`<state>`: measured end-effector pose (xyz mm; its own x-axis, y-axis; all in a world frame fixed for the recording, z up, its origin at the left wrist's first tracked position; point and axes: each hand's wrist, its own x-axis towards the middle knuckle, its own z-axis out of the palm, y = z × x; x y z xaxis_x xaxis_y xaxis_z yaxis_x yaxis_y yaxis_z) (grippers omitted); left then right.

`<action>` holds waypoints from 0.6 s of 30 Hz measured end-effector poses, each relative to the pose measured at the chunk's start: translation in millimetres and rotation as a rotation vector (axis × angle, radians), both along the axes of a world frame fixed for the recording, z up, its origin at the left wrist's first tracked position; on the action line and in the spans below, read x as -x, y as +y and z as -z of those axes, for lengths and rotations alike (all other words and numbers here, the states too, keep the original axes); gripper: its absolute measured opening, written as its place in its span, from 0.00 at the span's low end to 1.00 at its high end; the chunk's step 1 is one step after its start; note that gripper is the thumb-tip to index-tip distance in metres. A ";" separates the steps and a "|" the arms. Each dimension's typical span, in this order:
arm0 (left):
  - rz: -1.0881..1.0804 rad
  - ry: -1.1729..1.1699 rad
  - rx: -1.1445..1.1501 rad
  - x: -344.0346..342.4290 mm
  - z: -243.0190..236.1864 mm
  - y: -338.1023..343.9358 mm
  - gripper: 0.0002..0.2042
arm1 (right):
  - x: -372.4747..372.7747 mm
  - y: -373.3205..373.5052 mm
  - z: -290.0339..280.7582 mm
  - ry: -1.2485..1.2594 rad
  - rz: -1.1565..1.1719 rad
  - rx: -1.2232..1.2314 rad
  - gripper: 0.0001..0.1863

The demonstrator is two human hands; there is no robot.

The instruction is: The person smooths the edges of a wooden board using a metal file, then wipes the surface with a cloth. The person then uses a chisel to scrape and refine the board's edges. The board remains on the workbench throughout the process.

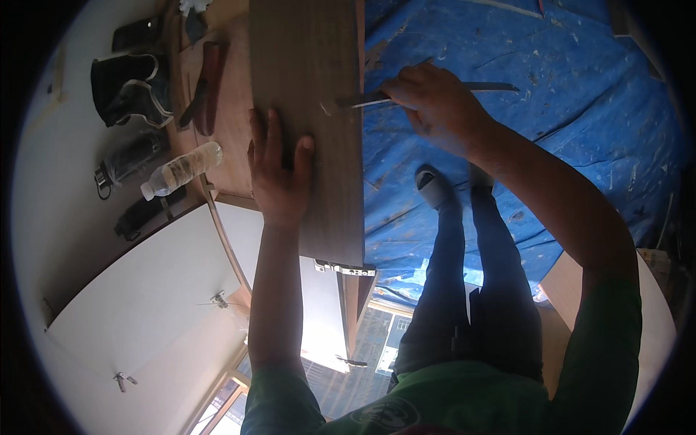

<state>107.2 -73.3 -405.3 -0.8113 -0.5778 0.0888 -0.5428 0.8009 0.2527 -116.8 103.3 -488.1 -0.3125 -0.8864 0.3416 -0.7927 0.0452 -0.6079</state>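
A long board with dark brown wood grain [308,43] lies in front of me, its right edge above the blue floor covering. My left hand [279,170] rests on the board with its fingers spread and the thumb apart. To the right of the board, my right hand [435,105] is closed round a long, thin, flat metal tool [493,87]. One end of that tool reaches left to the board's right edge, near a small pale mark on the wood. Its other end sticks out past my hand. Whether the tool is a file or a blade I cannot tell.
Left of the board are a plastic bottle [185,170], a dark red strip [210,87], a black pouch [130,90] and a phone [136,33]. White panels with hinges [123,380] stand at lower left. A creased blue tarp [565,123] covers the floor under my feet.
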 end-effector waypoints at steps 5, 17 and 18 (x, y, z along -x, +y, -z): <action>0.004 -0.001 -0.009 3.2 -0.6 1.5 0.32 | 29.1 -6.7 -12.1 -0.169 0.111 0.025 0.07; 0.004 0.048 -0.017 2.5 -0.6 0.1 0.31 | 78.6 -55.2 -27.1 -0.198 0.085 -0.172 0.02; 0.008 0.053 -0.019 4.0 0.9 0.8 0.31 | 55.9 -37.2 -32.1 -0.154 0.046 -0.191 0.02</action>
<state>103.2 -72.5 -406.1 -0.8103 -0.5733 0.1212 -0.5219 0.8001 0.2959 -172.7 66.2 -456.0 -0.3898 -0.9137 0.1149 -0.6859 0.2048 -0.6983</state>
